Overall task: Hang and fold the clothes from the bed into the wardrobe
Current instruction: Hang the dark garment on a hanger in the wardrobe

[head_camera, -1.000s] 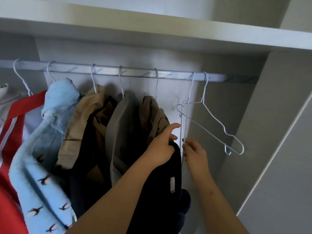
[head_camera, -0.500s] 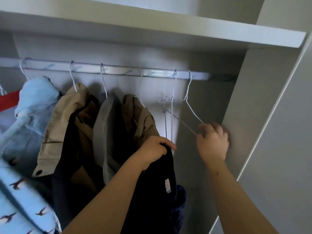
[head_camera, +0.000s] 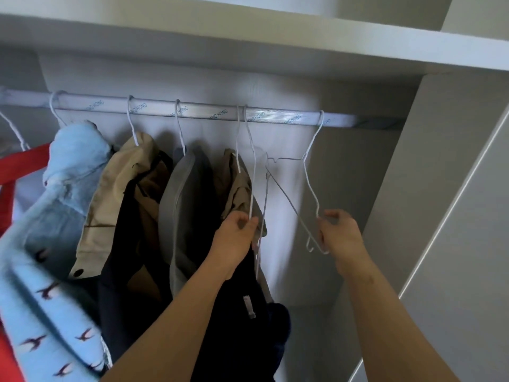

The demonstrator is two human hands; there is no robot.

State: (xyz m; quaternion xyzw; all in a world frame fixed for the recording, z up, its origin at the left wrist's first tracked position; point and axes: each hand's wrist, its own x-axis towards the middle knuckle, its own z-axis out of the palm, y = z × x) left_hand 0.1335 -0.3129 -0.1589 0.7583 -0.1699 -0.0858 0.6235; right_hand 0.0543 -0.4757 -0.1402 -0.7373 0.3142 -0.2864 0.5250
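A silver rail (head_camera: 209, 113) runs across the wardrobe under a white shelf. An empty white wire hanger (head_camera: 308, 186) hangs at the rail's right end, tilted; my right hand (head_camera: 340, 235) grips its lower end. My left hand (head_camera: 237, 241) pinches the thin wire of another hanger (head_camera: 252, 166) that hooks the rail beside a khaki garment (head_camera: 234, 186). A dark navy garment (head_camera: 242, 321) hangs below my left hand. Further left hang a grey garment (head_camera: 176, 205), a tan jacket (head_camera: 115, 194) and a light blue shirt with bird prints (head_camera: 52, 244).
The white shelf (head_camera: 275, 34) sits just above the rail. A grey wardrobe side panel (head_camera: 440, 202) closes the right side. Red fabric (head_camera: 16, 169) shows at the far left edge. Bare back wall lies between the two hangers.
My right hand has dropped down the empty hanger and slid it right along the rail. My left hand let go of the dark garment's top and now pinches a hanger wire.
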